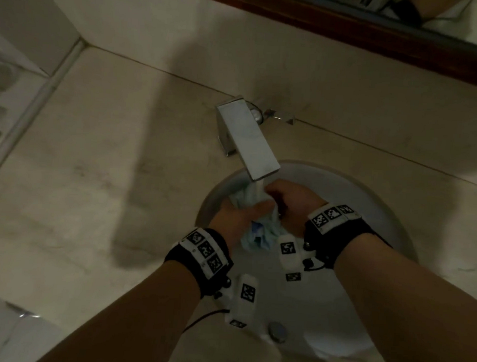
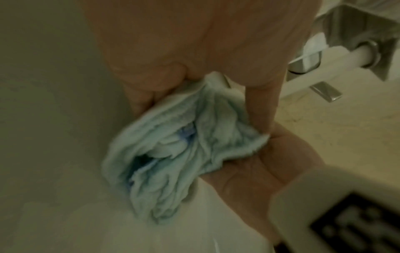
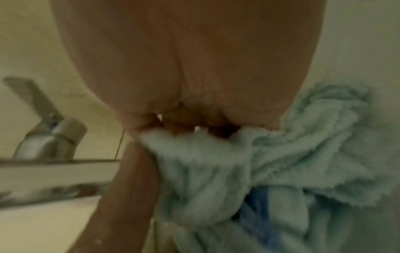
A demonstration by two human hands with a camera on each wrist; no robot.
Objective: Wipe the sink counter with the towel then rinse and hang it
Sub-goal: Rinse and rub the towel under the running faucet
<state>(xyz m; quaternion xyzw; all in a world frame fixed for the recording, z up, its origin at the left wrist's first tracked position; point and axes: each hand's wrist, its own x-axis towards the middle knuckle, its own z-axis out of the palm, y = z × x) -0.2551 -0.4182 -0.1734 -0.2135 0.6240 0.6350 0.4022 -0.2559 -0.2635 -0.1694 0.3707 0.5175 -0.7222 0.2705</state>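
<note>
Both hands w/ bunched towel

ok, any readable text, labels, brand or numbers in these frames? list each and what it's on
No readable text in any view.
Wrist bands: black-and-white square marker patterns only, no letters or digits.
Faucet: no brand mark visible.
Towel: a blue patch among the folds, possibly a tag, too blurred to read.
Mirror edge: the reflection shows nothing legible.

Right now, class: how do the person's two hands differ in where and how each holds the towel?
The left hand grips the towel's lower bunch, nearer the person; the right hand grips its upper part beside the faucet. Both curl round it over the sink.
</note>
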